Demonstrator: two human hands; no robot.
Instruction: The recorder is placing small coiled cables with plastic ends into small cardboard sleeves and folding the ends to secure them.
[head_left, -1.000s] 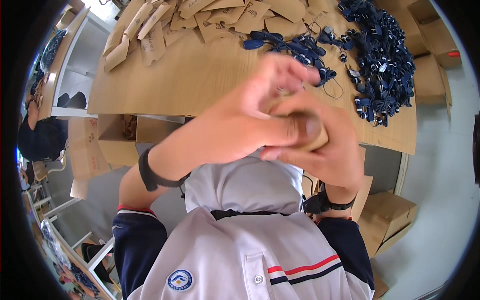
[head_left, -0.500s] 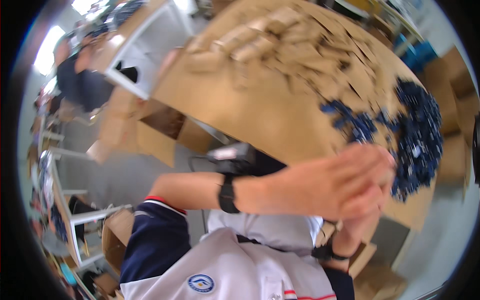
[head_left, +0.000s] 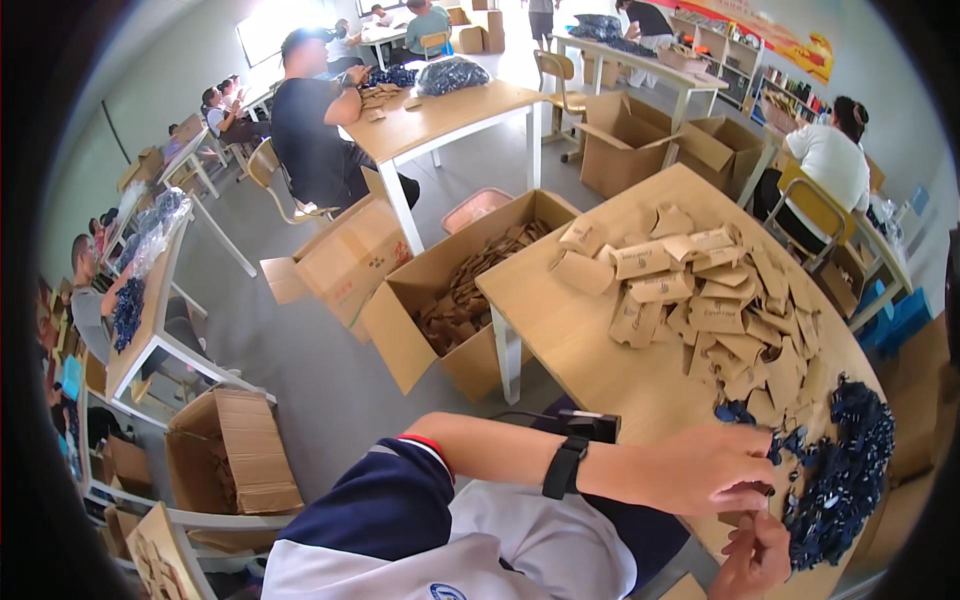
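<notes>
Left hand point(head_left: 715, 468): reaches across the near right table point(head_left: 590, 340) edge, fingers curled at the dark blue pile point(head_left: 840, 475); pinch unclear.
Right hand point(head_left: 755, 550): below it, fingers bent round a small brown piece, probably card.
Card sleeves point(head_left: 700, 295): many heaped mid-table, apparently unfilled.
Box point(head_left: 440, 300), left: more sleeves waiting.

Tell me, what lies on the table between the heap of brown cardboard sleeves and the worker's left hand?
In the head view, a few small dark blue pieces lie there on bare wooden table, between the cardboard sleeves and the left hand.
</notes>
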